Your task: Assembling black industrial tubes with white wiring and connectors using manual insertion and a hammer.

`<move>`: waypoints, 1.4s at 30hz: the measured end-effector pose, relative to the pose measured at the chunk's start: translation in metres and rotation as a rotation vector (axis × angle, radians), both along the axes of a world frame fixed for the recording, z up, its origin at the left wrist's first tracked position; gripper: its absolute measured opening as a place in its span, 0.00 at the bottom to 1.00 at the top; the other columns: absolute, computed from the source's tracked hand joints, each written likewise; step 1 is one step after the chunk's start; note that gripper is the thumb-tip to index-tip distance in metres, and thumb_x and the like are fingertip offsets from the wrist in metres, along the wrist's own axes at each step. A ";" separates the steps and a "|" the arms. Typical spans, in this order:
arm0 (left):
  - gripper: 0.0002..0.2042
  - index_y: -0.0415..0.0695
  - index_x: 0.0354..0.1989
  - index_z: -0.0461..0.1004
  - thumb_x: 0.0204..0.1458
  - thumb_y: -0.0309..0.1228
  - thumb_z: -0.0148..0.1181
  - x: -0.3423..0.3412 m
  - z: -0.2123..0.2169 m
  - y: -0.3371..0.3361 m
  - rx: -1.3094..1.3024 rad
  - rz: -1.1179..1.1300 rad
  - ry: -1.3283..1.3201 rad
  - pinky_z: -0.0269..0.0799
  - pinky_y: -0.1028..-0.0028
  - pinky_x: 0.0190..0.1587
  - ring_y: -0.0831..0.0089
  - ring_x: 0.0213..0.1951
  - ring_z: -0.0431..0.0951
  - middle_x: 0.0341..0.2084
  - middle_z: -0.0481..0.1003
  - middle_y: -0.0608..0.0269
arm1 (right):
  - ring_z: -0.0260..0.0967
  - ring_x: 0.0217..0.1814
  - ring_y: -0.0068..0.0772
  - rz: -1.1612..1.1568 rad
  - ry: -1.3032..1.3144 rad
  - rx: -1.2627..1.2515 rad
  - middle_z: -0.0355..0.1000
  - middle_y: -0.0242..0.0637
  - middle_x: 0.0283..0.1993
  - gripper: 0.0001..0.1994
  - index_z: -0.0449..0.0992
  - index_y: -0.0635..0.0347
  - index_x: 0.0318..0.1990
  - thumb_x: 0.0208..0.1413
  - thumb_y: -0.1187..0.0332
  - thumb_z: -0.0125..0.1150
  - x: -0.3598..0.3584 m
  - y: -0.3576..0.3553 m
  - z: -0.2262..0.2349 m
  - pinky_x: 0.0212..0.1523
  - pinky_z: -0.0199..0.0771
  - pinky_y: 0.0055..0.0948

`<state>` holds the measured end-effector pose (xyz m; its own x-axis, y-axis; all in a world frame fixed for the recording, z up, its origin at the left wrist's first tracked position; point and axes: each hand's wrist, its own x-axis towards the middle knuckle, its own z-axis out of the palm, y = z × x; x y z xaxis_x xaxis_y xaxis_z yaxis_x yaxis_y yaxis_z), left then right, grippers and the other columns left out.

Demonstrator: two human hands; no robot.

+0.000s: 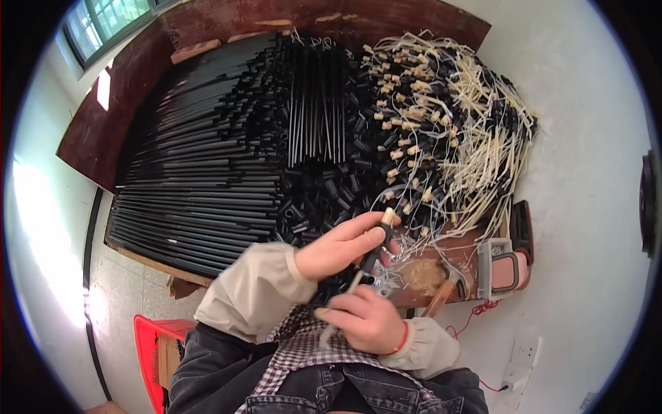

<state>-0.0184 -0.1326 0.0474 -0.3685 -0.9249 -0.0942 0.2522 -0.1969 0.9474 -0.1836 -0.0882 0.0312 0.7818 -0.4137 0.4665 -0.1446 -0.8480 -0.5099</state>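
- Left hand (pixel 338 245) clenched around a short black tube (pixel 376 250), tan plug end (pixel 388 217) poking out just above the fingertips, likely pinched there to steady it
- Right hand (pixel 369 319) curled below, fingers closed on a thin pale strand (pixel 329 332); grip partly hidden
- Both wrists bent inward, hands nearly touching, cream sleeves (pixel 252 290) covering the forearms
- Beyond the fingers: heap of short black tubes (pixel 324 196), long black tubes (pixel 200 172) to their left, wired finished pieces (pixel 448 131) to their right, all within reach on the brown table (pixel 96 131)

We find the bench (pixel 124 117) nearly covered: black tubes (pixel 200 172) left, wired connectors (pixel 448 131) right; only its near edge stays passable.
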 end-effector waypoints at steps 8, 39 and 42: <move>0.15 0.42 0.45 0.71 0.48 0.21 0.56 0.011 -0.013 0.100 -0.434 -0.261 -0.544 0.64 0.80 0.17 0.75 0.14 0.61 0.30 0.76 0.56 | 0.66 0.35 0.36 0.079 -0.531 1.780 0.70 0.45 0.40 0.25 0.67 0.72 0.51 0.63 0.53 0.41 -0.013 -0.007 -0.006 0.42 0.68 0.36; 0.07 0.36 0.32 0.74 0.43 0.22 0.55 0.022 -0.017 0.124 -0.601 0.320 -0.314 0.67 0.77 0.20 0.67 0.17 0.70 0.23 0.75 0.57 | 0.56 0.15 0.24 -0.103 -0.111 0.617 0.66 0.27 0.17 0.06 0.72 0.58 0.21 0.41 0.75 0.65 0.011 0.004 0.020 0.17 0.56 0.21; 0.06 0.37 0.29 0.75 0.42 0.21 0.53 0.020 -0.019 0.126 -0.738 0.298 -0.158 0.67 0.79 0.20 0.69 0.17 0.70 0.24 0.76 0.55 | 0.56 0.15 0.24 -0.052 -0.246 0.588 0.66 0.27 0.17 0.06 0.72 0.58 0.21 0.41 0.75 0.65 0.015 0.005 0.019 0.17 0.56 0.21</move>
<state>0.0016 -0.0063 0.0280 -0.1301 -0.8264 0.5479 0.0482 0.5466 0.8360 -0.1688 -0.0831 0.0500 0.6532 -0.6894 0.3133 0.0024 -0.4119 -0.9112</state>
